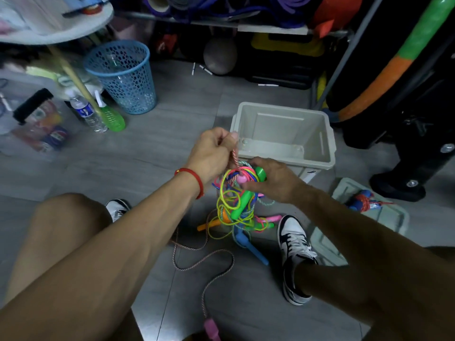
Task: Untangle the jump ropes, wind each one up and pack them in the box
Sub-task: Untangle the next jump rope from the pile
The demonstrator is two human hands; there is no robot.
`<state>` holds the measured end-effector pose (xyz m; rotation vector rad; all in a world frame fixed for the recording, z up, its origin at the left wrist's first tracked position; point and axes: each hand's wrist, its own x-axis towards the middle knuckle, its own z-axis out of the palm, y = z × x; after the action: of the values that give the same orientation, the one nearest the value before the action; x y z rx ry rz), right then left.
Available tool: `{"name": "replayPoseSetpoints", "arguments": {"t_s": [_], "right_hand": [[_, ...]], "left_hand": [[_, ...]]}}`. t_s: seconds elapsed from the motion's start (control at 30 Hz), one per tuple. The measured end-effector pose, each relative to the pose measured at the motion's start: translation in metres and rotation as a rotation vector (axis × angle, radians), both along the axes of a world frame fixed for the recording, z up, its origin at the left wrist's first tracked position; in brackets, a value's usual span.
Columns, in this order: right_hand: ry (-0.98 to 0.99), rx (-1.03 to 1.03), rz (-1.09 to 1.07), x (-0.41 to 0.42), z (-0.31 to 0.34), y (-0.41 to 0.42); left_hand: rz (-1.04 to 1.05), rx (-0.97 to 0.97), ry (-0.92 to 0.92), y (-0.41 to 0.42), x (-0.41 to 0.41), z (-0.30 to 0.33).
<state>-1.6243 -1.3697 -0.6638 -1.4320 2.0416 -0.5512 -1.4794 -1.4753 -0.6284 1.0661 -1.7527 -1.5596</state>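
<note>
The left hand pinches a pink-and-white cord between thumb and curled fingers, lifting it above the tangle of bright ropes. The right hand grips the top of that tangle, fingers curled round a green handle. The tangle hangs in front of the box, its lower handles on the floor. The cord trails down across the floor to a pink handle. One wound rope lies on the lid at right
</note>
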Motion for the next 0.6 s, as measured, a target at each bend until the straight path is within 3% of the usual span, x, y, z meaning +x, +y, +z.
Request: {"name": "replayPoseSetpoints", "arguments": {"t_s": [0.13,0.3,0.37,0.47,0.53,0.6], "right_hand": [[-0.281,0.037,-0.092,-0.018,0.005,-0.003],[0.106,0.12,-0.276,-0.042,0.005,0.0],[0.152,0.122,-0.339,-0.05,0.006,0.003],[0.162,0.115,-0.491,-0.068,0.009,0.009],[0.159,0.132,-0.506,-0.075,0.012,0.012],[0.151,0.126,-0.471,-0.073,0.014,0.014]], "left_hand": [[0.116,0.046,0.078,-0.01,0.01,0.014],[0.09,0.116,0.108,-0.039,0.028,0.029],[0.069,0.096,0.095,-0.042,0.031,0.027],[0.128,-0.135,-0.053,-0.055,0.036,0.016],[0.155,-0.389,-0.227,-0.066,0.042,0.011],[0.143,-0.489,-0.312,-0.074,0.046,0.007]]}}
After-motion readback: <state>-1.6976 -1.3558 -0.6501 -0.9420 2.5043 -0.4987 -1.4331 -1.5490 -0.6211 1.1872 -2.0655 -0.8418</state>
